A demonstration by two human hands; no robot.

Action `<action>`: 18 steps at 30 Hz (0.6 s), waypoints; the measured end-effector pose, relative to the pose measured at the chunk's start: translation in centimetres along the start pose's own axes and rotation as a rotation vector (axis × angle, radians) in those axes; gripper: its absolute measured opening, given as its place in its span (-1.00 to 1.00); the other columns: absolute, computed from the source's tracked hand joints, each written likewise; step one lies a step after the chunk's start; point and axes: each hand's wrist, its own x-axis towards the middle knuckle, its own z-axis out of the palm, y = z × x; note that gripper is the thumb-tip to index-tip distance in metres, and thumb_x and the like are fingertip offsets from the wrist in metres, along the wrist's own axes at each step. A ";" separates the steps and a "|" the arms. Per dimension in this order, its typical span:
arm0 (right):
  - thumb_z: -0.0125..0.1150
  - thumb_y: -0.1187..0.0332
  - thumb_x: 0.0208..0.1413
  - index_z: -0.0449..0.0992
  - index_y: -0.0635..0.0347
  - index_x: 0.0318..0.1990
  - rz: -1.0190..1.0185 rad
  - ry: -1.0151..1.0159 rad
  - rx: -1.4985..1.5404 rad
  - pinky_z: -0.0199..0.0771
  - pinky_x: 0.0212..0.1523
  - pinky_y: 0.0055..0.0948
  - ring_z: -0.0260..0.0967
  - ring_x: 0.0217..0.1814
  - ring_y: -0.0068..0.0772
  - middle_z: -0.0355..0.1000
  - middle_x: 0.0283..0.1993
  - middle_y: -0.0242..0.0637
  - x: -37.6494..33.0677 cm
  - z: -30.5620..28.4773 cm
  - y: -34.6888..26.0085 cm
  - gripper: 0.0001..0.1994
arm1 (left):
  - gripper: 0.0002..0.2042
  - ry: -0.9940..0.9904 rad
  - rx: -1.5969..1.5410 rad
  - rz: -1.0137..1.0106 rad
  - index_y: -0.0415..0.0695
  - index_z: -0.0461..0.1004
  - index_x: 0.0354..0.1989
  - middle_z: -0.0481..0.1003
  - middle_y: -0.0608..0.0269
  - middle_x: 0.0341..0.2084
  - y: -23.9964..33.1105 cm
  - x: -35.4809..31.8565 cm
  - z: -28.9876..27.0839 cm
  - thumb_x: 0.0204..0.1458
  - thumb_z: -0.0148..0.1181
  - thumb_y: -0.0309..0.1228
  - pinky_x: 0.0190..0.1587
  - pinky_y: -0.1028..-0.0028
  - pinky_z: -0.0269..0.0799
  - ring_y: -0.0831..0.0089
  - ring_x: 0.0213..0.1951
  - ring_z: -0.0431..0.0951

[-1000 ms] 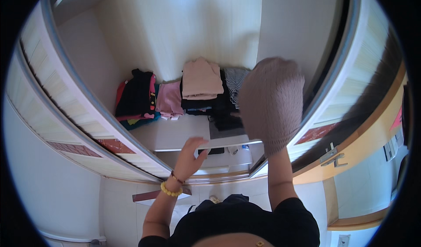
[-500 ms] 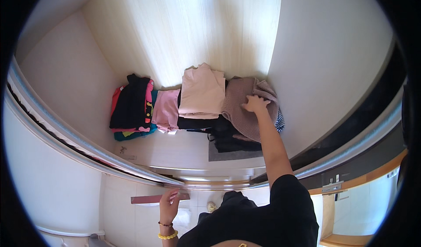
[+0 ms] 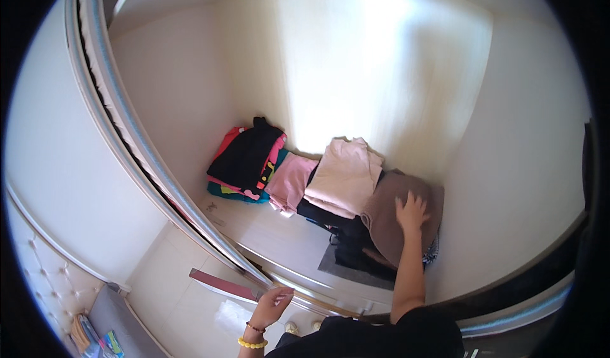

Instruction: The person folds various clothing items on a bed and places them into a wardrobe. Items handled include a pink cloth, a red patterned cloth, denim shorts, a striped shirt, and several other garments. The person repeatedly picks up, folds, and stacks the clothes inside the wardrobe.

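My right hand (image 3: pixel 413 213) lies with spread fingers on top of a brown ribbed knit garment (image 3: pixel 385 209) at the right end of a row of clothes inside a wardrobe. Left of it sits a folded beige garment (image 3: pixel 343 174) on darker clothes, then a folded pink garment (image 3: pixel 292 179). A stack topped by a black garment (image 3: pixel 246 158) is at the far left. Black clothing (image 3: pixel 356 240) and a grey cloth (image 3: pixel 343 264) stick out in front of the brown garment. My left hand (image 3: pixel 273 306), wearing bracelets, hangs outside the wardrobe, fingers loosely bent and holding nothing.
A sliding door track and frame (image 3: pixel 159 174) run along the left of the opening. Below, on the tiled floor, are a dark red-edged flat object (image 3: pixel 222 286) and a white plastic bag (image 3: pixel 235 317). A tufted panel (image 3: pixel 44 263) and grey furniture (image 3: pixel 124 313) stand at lower left.
The view has turned and shifted, so the clothes appear lower and further right. My right hand stays on the brown garment, its fingers now laid more flatly across it. My left hand remains outside the wardrobe.
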 end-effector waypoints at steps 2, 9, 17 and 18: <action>0.01 -0.03 0.09 0.21 -0.15 0.25 -0.041 0.021 -0.004 -0.39 0.23 0.46 -0.28 0.44 0.19 -0.05 0.36 0.03 -5.6 0.3 -2.4 -0.44 | -0.77 0.026 0.015 -0.021 -0.22 0.48 -0.08 0.54 0.26 -0.25 -0.5 -0.2 0.3 0.12 0.12 -0.40 -0.14 0.55 0.42 0.55 -0.20 0.50; 0.05 0.14 0.05 0.43 -0.15 0.04 -0.303 0.133 -0.120 -0.46 0.26 0.43 -0.19 0.42 0.01 0.18 0.24 -0.33 -6.2 5.2 0.0 -0.64 | -0.73 0.064 0.085 0.044 -0.20 0.48 -0.09 0.53 0.13 -0.25 -0.2 -1.7 -1.0 0.14 0.08 -0.30 -0.14 0.47 0.45 0.41 -0.22 0.53; 0.06 0.44 0.01 0.48 0.26 -0.07 -0.408 0.442 0.126 0.36 -0.02 -0.15 0.38 -0.03 0.03 0.43 -0.08 -0.02 -7.5 3.2 -4.2 -0.70 | -0.73 0.241 0.156 -0.022 -0.26 0.44 -0.09 0.50 0.09 -0.26 -2.6 -9.3 -6.4 0.15 0.04 -0.32 -0.13 0.44 0.43 0.37 -0.22 0.51; 0.05 0.43 0.02 0.47 0.28 -0.07 -0.619 0.595 0.257 0.34 0.00 -0.13 0.37 -0.01 0.04 0.43 -0.08 0.01 -8.6 3.8 -5.9 -0.71 | -0.73 0.273 0.139 -0.080 -0.26 0.44 -0.10 0.50 0.08 -0.25 -2.7 -11.5 -7.3 0.14 0.04 -0.33 -0.12 0.44 0.44 0.37 -0.21 0.51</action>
